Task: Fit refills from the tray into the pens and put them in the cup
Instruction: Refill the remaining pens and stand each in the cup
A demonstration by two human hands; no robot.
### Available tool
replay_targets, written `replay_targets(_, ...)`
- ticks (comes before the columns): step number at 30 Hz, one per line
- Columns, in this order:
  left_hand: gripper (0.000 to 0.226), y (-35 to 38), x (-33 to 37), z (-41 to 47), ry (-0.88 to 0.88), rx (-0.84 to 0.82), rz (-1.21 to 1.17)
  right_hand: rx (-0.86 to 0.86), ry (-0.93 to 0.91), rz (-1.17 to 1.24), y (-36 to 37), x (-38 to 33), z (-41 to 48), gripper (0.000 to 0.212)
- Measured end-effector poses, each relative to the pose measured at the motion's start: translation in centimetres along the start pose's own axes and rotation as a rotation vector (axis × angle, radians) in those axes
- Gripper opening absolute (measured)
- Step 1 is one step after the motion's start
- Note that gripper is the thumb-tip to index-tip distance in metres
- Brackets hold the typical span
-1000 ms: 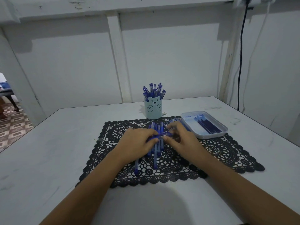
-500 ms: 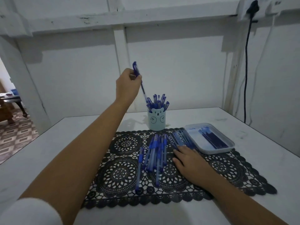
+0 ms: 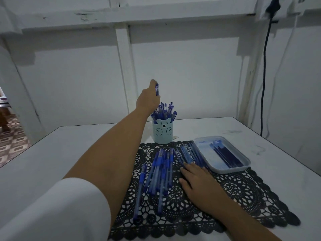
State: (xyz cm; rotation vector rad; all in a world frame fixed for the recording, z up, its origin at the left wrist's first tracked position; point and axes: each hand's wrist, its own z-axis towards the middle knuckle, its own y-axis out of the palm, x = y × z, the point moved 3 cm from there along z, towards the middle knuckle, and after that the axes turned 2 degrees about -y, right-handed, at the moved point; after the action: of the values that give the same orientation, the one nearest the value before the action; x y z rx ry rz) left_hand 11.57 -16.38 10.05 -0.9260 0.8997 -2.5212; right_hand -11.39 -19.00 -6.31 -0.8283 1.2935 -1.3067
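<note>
Blue pen (image 3: pixel 157 89) upright in left hand (image 3: pixel 147 100) above bear-faced cup (image 3: pixel 163 135).

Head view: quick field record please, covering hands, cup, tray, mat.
left hand: grips a pen above the cup; the pen's lower end is hidden by the hand
right hand: flat on the mat, fingertips at the blue barrels beside the tray
cup: upright, holds many capped pens
tray: holds dark refills
mat: loose pens bundled at its middle
</note>
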Motion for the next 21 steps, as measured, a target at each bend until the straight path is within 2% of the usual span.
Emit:
replay_targets(3, 0.024, 0.8, -0.5, 0.1, -0.003, -0.066, 0.196, 0.003, -0.004, 0.008, 0.1, 0.1, 0.1, 0.048)
replay_targets(6, 0.030, 1.5, -1.0, -0.2, 0.025, -0.136, 0.383, 0.007, -0.003, 0.014, 0.1, 0.1, 0.0, 0.052)
replay_targets(8, 0.032, 1.4, -1.2, -0.5, 0.001, -0.133, 0.344, 0.017, -0.003, 0.013, 0.1, 0.0, 0.0, 0.056)
replay_targets(11, 0.036, 0.3, -1.3, -0.9, -0.026, -0.080, 0.209, 0.030, -0.002, 0.036, 0.1, 0.0, -0.1, 0.047)
replay_targets(15, 0.032, -2.2, -0.9, -3.4, -0.003, -0.039, 0.085, 0.026, -0.001, 0.036, -0.1, -0.1, -0.2, 0.047)
replay_targets(17, 0.030, -3.1, -1.0, -5.8, -0.001, -0.097, 0.119, 0.030, -0.002, 0.036, -0.1, -0.1, -0.1, 0.047)
replay_targets(21, 0.029, -3.7, -2.6, -11.6, -0.054, -0.332, 0.232, 0.048, -0.014, 0.042, 0.0, -0.1, 0.0, 0.046)
